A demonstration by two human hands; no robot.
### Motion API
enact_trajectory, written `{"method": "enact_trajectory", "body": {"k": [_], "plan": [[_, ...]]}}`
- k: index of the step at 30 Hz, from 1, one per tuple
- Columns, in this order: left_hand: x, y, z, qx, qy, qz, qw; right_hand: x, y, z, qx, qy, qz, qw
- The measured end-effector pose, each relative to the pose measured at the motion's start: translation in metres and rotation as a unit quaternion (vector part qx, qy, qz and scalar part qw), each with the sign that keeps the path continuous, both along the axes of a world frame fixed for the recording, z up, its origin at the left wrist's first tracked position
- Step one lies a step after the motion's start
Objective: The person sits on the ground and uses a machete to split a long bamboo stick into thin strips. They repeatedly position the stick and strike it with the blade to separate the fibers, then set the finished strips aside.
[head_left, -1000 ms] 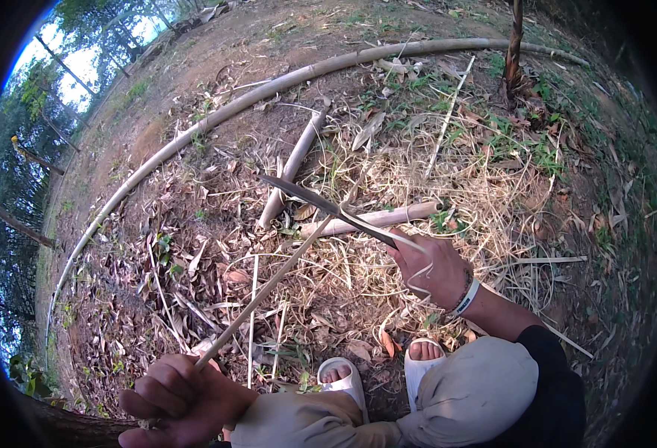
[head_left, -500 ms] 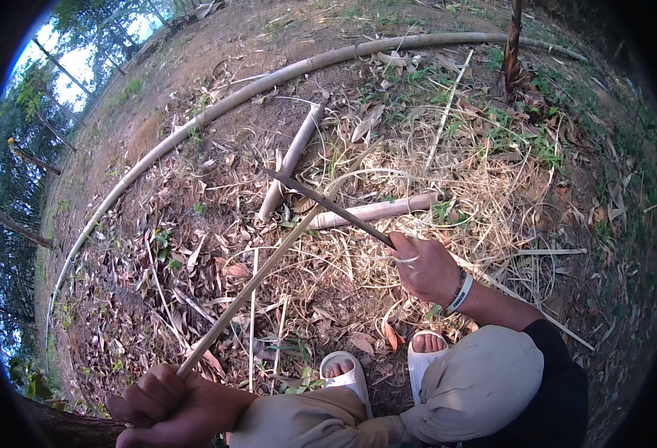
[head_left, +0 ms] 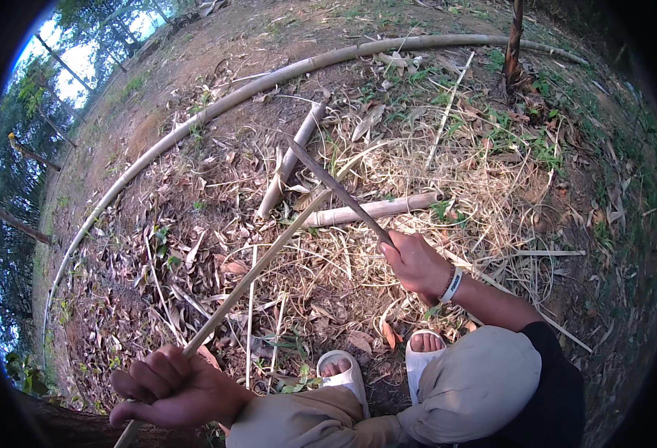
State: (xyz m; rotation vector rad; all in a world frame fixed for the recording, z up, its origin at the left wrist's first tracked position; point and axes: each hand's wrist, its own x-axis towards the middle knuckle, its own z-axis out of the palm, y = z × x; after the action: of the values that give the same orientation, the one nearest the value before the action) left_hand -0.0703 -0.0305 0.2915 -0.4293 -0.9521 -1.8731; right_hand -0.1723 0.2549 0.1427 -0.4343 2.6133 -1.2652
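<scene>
bamboo strip (head_left: 261, 269): thin, pale, slanted | left hand (head_left: 175, 388) fingers wrapped on it | right hand (head_left: 416, 263) fingers gripping long knife (head_left: 339, 193)

Your pale tan bamboo strip (head_left: 257, 272) crossed a dull grey blade (head_left: 336, 188). You wore a white wristband (head_left: 451, 286), white sandals (head_left: 347, 371) and beige trousers (head_left: 470, 388). Brown dry leaves (head_left: 194, 254) and straw-yellow shavings (head_left: 485, 194) lay about.

Both hands closed in fists, set well apart above the bent knees.
Left hand (head_left: 175, 388) curls low beside the left knee, knuckles up; right hand (head_left: 416, 263), white-banded wrist, reaches forward beyond the right knee.
</scene>
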Motion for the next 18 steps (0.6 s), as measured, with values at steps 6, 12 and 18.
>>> {"method": "enact_trajectory", "body": {"k": [6, 12, 18], "plan": [[0.004, -0.013, 0.001, 0.001, 0.0, 0.011, 1.0, 0.031, -0.013, 0.035, 0.134, 0.335, 0.13, 0.923], [0.0, -0.005, -0.004, -0.005, -0.006, -0.018, 1.0, -0.035, 0.022, -0.038, 0.163, 0.198, 0.027, 0.966], [0.013, -0.04, 0.002, -0.017, 0.016, -0.004, 1.0, -0.006, 0.002, 0.012, 0.17, 0.162, 0.037, 0.971]]}}
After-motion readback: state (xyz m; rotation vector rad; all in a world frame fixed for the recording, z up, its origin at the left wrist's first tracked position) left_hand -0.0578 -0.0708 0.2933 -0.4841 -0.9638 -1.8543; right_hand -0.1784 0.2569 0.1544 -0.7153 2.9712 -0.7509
